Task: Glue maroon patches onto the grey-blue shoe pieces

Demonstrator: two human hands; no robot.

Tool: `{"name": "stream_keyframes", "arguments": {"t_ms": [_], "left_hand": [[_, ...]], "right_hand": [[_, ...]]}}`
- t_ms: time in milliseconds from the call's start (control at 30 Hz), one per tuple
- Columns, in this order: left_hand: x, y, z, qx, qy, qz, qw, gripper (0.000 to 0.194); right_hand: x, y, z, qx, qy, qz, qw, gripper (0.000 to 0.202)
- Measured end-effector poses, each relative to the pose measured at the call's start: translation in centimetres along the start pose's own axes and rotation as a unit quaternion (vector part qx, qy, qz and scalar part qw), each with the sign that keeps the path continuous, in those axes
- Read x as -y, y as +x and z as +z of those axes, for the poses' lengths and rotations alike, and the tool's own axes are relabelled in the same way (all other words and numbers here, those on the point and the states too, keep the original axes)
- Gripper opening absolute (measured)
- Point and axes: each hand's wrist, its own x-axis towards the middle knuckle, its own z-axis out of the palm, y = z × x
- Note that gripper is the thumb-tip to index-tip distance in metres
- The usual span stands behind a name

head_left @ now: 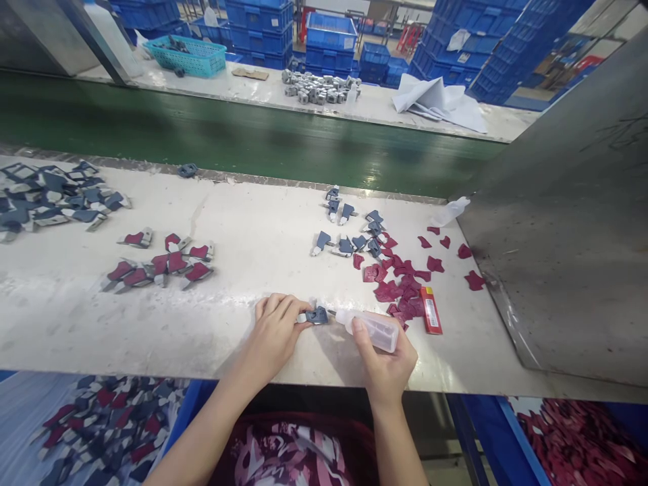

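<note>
Between the fingertips of my left hand (277, 331) is a small dark blue and light grey part (318, 315), held just above the white bench. My right hand (387, 354) is wrapped round a translucent squeeze bottle (374, 331), tilted so its thin nozzle points left at the part. Whether the tip touches it I cannot tell. Beyond my hands stand several loose blue-grey parts (345, 245). Dark red flat pieces (405, 287) are scattered to the right, beside a small red box (430, 310) with a yellow end.
Parts with red inlays (162, 263) lie left of my hands, with a blue-grey heap (50, 196) farther left. A metal panel (567, 223) bounds the right side. Another bottle (449, 212) lies against it. Below the bench edge are bins of parts (111, 425) and red pieces (582, 445).
</note>
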Motion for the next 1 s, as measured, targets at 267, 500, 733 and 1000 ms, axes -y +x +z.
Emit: {"name": "stream_keyframes", "arguments": {"t_ms": [267,500,733,1000], "left_hand": [[0.0,0.0,0.0,0.002,-0.003,-0.004,1.000,0.011],[0.1,-0.1,0.1,-0.002,-0.001,0.000,1.000,0.011],[0.0,-0.1,0.0,-0.002,-0.003,-0.005,1.000,0.009],[0.1,-0.1,0.1,-0.001,-0.004,-0.006,1.000,0.010]], "right_hand": [[-0.1,0.0,-0.1,-0.003,0.003,-0.006,1.000,0.023],[0.4,-0.2,-0.1,-0.009,0.016,0.009,1.000,0.024],[1.3,-0.4,0.0,-0.015,0.041,0.043,0.998,0.026],[1.0,-0.5,-0.3,-0.014,0.042,0.023,0.999,0.023]]}}
